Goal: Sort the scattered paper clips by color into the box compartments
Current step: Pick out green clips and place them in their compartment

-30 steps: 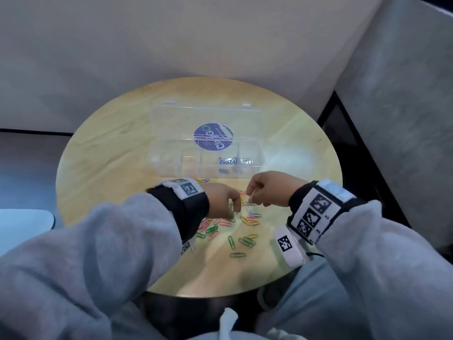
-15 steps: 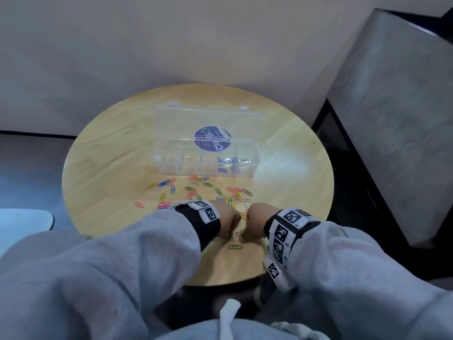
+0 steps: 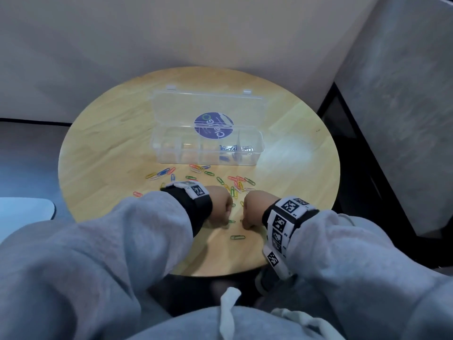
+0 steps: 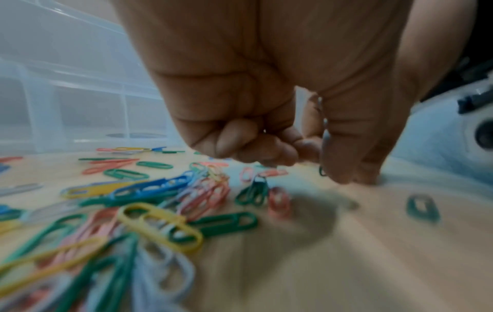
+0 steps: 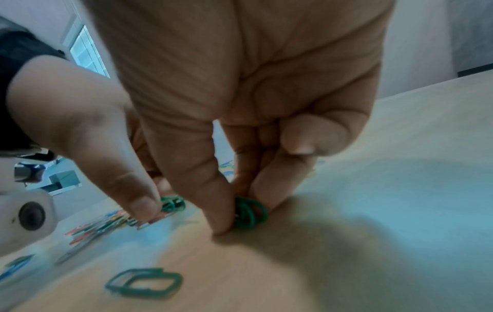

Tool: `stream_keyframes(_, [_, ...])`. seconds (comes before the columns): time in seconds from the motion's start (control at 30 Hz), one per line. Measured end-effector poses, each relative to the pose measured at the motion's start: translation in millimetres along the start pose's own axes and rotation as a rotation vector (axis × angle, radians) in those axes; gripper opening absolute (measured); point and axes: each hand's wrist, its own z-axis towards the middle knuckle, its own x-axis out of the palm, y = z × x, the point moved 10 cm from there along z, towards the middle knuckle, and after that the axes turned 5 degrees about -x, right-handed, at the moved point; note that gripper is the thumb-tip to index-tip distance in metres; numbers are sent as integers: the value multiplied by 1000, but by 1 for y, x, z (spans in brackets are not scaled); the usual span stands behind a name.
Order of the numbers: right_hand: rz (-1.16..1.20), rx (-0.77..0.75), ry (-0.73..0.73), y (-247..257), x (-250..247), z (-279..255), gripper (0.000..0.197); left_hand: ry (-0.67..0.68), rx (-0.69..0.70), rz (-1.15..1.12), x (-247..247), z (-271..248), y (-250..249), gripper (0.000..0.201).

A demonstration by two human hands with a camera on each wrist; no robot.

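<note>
A clear plastic box (image 3: 208,161) with its lid open stands mid-table; blue clips (image 3: 226,148) and silver clips (image 3: 246,148) lie in its right compartments. Coloured paper clips (image 3: 235,184) are scattered in front of it. My left hand (image 3: 224,223) is curled knuckles-up, thumb and finger pinching a green clip (image 5: 173,203) on the wood. My right hand (image 3: 245,224), a little to its right, pinches a small bunch of green clips (image 5: 250,213) against the table. In the wrist views, left hand (image 4: 306,152) and right hand (image 5: 240,202) show fingertips down.
One loose green clip (image 3: 237,237) lies just nearer me than both hands. The round wooden table (image 3: 110,155) ends close behind my wrists. A grey panel (image 3: 404,119) rises at the right, a pale surface (image 3: 24,209) sits low left.
Both hands have drawn back from the pile just in front of the box to the near part of the table, and now pinch green clips there. The head view shifted too.
</note>
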Motion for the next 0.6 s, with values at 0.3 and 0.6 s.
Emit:
stream_keyframes(0.3, [1125, -98, -38, -37, -34, -24, 7, 47, 43, -716, -29, -6, 10, 27])
stream_keyframes(0.6, [1717, -17, -34, -60, -15, -24, 19, 245, -186, -980, 2, -2, 12, 27])
